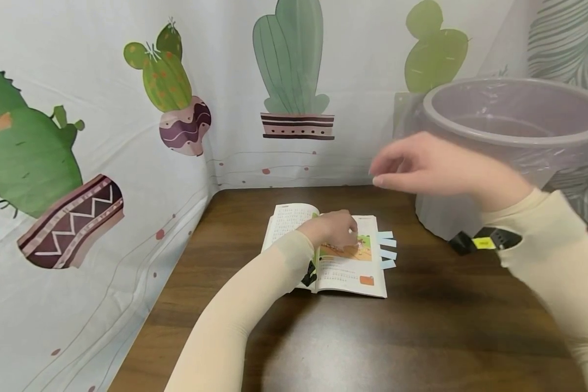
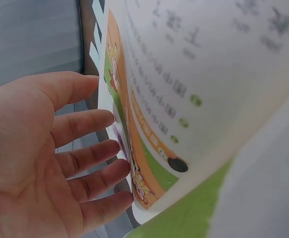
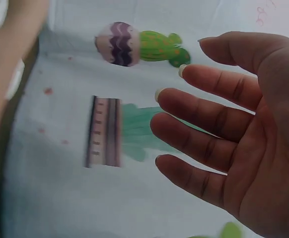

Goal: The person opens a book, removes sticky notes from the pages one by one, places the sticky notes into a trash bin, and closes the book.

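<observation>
An open book (image 1: 350,277) lies on the table, printed with text and a coloured picture. Several pale blue tabs (image 1: 388,255) stick out from its right edge. My left hand (image 1: 335,227) is over the right-hand page, partly covering the picture. In the left wrist view, the fingers (image 2: 92,171) are loosely extended, their tips right at the page. Raised in the air in front of the bin, my right hand (image 1: 428,163) holds nothing. Its fingers (image 3: 204,129) are spread and slightly bent in the right wrist view.
A large grey-lilac bin (image 1: 514,136) with a clear plastic liner stands at the back right, behind the right hand. The brown wooden table (image 1: 421,326) meets a white curtain (image 1: 225,71) printed with cacti at the back and left.
</observation>
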Tool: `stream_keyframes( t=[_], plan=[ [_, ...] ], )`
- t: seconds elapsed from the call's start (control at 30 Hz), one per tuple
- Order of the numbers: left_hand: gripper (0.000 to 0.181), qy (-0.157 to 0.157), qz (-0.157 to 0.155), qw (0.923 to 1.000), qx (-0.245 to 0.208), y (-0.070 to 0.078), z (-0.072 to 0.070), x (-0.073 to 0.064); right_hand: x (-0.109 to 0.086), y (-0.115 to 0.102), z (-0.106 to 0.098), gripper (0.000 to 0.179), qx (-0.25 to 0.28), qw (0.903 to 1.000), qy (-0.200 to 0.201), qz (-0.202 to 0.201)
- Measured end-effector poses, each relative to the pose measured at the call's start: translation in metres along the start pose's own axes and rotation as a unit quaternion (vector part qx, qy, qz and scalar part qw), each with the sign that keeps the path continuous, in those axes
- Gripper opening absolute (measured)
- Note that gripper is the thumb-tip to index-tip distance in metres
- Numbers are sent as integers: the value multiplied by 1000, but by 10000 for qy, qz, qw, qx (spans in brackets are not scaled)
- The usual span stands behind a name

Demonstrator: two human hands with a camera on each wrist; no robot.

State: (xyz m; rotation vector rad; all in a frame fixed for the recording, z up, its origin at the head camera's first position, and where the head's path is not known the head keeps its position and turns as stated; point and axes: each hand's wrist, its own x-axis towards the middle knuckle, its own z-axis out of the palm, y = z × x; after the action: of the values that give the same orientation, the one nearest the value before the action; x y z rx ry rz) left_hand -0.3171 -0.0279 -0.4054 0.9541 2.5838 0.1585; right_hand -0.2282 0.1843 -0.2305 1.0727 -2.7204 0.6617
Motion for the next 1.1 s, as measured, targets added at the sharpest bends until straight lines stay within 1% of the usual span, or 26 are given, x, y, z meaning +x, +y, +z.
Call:
stream_keyframes(
  t=[0.1, 0.17, 0.27, 0.33, 0.47, 0.6, 0.7, 0.8, 0.87, 1.0, 1.1],
  plan=[
    [24, 13, -41, 10000, 34, -1, 0, 0, -1, 19, 29, 5, 535, 9984, -39, 187],
    [27, 8, -56, 10000, 48, 0, 1, 1, -1, 36, 49, 3, 876, 9955, -95, 356],
    [30, 7, -58, 10000, 50, 0, 1, 3, -2, 63, 80, 5, 1300, 9889, -217, 687],
    [31, -2, -44, 10000, 68, -1, 1, 4, -3, 81, 100, 7, 1519, 9829, -315, 995],
    [32, -13, -16, 9999, 135, -1, 2, 6, -6, 109, 137, 13, 1773, 9697, -479, 1610],
    [33, -28, -13, 9999, 164, -1, 3, 6, -9, 128, 163, 18, 1735, 9562, -692, 2254],
    [33, -20, -14, 9999, 159, -1, 2, 5, -10, 138, 176, 15, 1588, 9450, -893, 2717],
    [34, 7, -49, 9999, 130, -2, 4, 6, -11, 142, 181, 12, 1519, 9370, -1031, 2972],
    [34, 21, -65, 9999, 101, -3, 4, 6, -11, 144, 183, 10, 1479, 9349, -1080, 3040],
    [33, 28, -75, 10000, 27, -4, 4, 5, -9, 149, 186, 7, 1403, 9352, -1113, 3054],
    [33, 34, -64, 10000, -5, -5, 5, 5, -8, 151, 187, 8, 1370, 9330, -1154, 3121]
  ],
)
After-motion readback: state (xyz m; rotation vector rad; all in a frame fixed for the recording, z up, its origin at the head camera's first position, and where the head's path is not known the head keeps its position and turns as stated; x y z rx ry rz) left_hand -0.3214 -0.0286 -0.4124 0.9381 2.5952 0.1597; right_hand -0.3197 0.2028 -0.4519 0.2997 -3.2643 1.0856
